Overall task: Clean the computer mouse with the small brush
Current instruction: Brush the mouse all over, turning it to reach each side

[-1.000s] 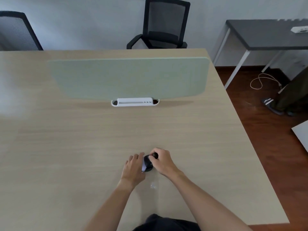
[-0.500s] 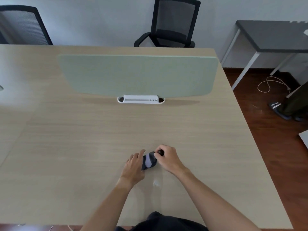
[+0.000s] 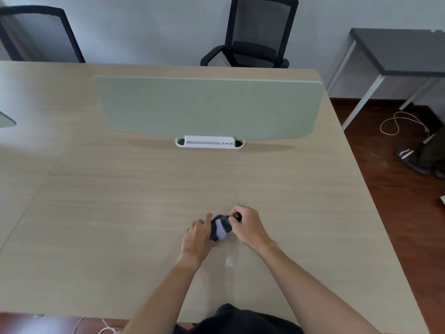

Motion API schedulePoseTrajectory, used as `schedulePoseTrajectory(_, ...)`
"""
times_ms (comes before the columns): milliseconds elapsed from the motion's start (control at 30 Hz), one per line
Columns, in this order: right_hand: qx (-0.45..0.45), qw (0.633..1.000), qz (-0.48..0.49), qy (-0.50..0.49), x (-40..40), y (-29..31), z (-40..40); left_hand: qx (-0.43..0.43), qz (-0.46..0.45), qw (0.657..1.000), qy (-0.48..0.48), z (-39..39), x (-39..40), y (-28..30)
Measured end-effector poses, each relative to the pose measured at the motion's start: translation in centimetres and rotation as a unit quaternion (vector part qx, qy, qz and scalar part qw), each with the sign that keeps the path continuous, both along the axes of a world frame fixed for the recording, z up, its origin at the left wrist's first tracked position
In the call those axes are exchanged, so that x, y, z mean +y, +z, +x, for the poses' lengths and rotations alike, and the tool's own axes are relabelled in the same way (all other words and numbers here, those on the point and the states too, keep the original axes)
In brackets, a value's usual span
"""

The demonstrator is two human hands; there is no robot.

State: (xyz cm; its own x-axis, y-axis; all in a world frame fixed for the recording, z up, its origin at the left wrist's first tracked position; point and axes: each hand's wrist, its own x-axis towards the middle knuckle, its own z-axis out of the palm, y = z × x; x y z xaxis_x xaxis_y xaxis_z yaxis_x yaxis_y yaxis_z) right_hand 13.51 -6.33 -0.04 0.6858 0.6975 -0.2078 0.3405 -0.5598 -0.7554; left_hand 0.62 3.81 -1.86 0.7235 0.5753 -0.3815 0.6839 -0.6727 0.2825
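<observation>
Head view: we see a pale wood worktop (image 3: pixel 120 213) with a green divider panel (image 3: pixel 207 107) standing across it on a white base (image 3: pixel 209 142). Two black mesh chairs (image 3: pixel 255 34) sit behind the far edge. A dark side table (image 3: pixel 404 51) stands to the right over wood floor, with a loose white cable (image 3: pixel 399 124) and a dark slipper (image 3: pixel 410 159) below. Nothing blocks our sight of the hands. We note the left hand (image 3: pixel 196 239) curled against the left side of the computer mouse (image 3: pixel 220 228), holding it tilted just above the worktop's near middle. Right hand (image 3: pixel 249 227) grips a small brush (image 3: pixel 237 216), dark handle end showing, at the mouse's far right edge; bristles too small to make out.
</observation>
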Motion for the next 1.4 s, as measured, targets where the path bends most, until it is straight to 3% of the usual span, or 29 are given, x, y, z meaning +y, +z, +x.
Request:
schedulePoseTrajectory(200, 0.026, 0.997, -0.016, 0.068, 0.5, -0.7, -1.1, -0.016, 0.01, 0.999, -0.029, -0.8, -0.1, -0.2)
schedulePoseTrajectory(400, -0.026, 0.999, 0.003, -0.045, -1.2, -1.2, -0.1, -0.012, 0.011, 0.998, -0.053, -1.0, 1.0, -0.2)
schedulePoseTrajectory(633, 0.027, 0.997, 0.026, 0.07, 0.1, 0.0, -2.1, -0.017, 0.057, 0.988, -0.142, -0.5, 1.6, -0.1)
schedulePoseTrajectory(900, -0.043, 0.998, 0.024, -0.042, -1.8, -0.6, 0.5, 0.008, 0.017, 0.993, -0.115, -0.1, 1.6, -0.1)
schedulePoseTrajectory(1133, 0.032, 0.996, 0.031, 0.078, -1.7, -0.4, -2.2, 0.009, -0.02, 0.995, -0.095, 0.1, 0.9, -0.1)
schedulePoseTrajectory(1267, -0.008, 0.999, -0.009, 0.041, -2.4, -1.7, -1.4, 0.018, -0.03, 0.995, -0.09, 0.5, 1.1, -0.1)
schedulePoseTrajectory(1400, -0.033, 0.999, 0.019, -0.022, -3.5, -1.5, -0.6, 0.021, -0.036, 0.995, -0.085, 0.5, 0.9, 0.0)
